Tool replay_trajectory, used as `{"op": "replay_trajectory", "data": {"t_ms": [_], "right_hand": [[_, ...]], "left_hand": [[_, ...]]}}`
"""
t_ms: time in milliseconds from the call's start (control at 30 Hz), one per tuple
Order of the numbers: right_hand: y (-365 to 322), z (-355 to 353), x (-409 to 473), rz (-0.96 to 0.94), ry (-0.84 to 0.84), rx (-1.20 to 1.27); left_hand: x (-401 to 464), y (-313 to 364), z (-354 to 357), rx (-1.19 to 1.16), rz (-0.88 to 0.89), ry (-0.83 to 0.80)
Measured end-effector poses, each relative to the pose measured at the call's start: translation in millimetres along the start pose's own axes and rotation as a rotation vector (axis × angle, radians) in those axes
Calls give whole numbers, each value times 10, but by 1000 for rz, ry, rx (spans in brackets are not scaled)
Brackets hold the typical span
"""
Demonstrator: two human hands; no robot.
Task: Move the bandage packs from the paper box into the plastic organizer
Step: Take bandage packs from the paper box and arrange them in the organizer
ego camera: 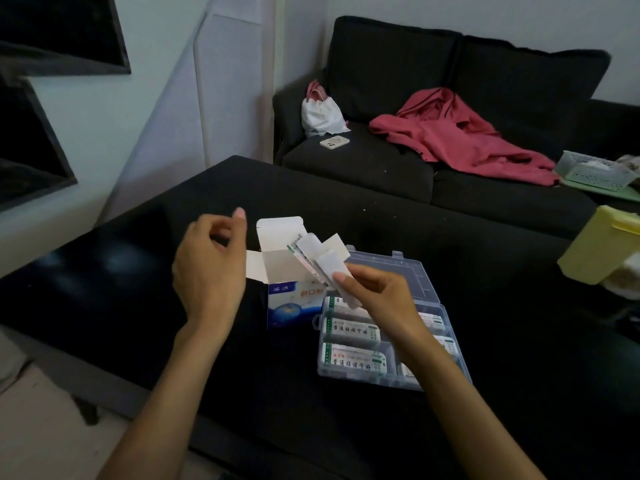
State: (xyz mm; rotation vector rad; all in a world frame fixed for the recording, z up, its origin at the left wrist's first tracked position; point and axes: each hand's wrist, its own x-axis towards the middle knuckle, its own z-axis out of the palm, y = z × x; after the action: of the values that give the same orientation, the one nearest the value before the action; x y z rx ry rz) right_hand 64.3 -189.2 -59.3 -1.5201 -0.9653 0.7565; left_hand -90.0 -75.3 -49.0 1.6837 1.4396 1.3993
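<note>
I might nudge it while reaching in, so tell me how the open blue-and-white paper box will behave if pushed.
The blue-and-white paper box stands upright with its flaps open, so it probably tips easily. It looks like thin card, likely light enough to slide on the glossy black table. The right hand holds white bandage packs just above it, so it may be partly emptied and lighter.

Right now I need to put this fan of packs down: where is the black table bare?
Bare: left of the blue-and-white paper box, and right of the clear plastic organizer toward the yellow container. Crowded between box and organizer.
</note>
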Motion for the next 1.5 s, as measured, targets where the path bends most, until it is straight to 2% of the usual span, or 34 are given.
{"op": "replay_trajectory", "data": {"t_ms": [67, 133, 200, 267, 333, 400, 533, 833, 1000, 1200, 1300, 1367, 1433, 1500], "right_hand": [[12, -18, -18, -158, 76, -88], [34, -65, -29, -470, 226, -439], [109, -123, -31, -745, 301, -754], [136, -170, -48, -854, 322, -847], [122, -205, -76, -895, 336, -914], [124, -262, -104, -887, 308, -942], [147, -398, -147, -767, 230, -816], [194, -725, -230, -373, 62, -691], [184, -819, -303, -323, 58, -661], [134, -986, -328, -201, -23, -510], [134, -1026, -334, -229, -86, -599], [122, -1027, -346, -217, -97, -590], [101, -1011, -368, -186, -76, -441], [67, -1029, -358, -143, 59, -262]], "left_hand": [[-88, 158, -19, -153, -20, -43], [-188, 265, 20, -179, -171, -273], [-246, 359, 62, -137, -316, -538], [-263, 425, 60, -201, -438, -761], [-285, 422, 45, -315, -465, -929], [-303, 395, 55, -420, -463, -1019], [-351, 407, 122, -565, -559, -1032], [-549, 443, 448, -360, -491, -1060], [-600, 466, 557, -328, -449, -1175], [-623, 481, 587, -253, -263, -1297], [-633, 510, 566, -284, -222, -1357], [-633, 501, 559, -289, -226, -1377], [-636, 475, 560, -308, -268, -1379], [-633, 445, 569, -313, -292, -1356]]}}
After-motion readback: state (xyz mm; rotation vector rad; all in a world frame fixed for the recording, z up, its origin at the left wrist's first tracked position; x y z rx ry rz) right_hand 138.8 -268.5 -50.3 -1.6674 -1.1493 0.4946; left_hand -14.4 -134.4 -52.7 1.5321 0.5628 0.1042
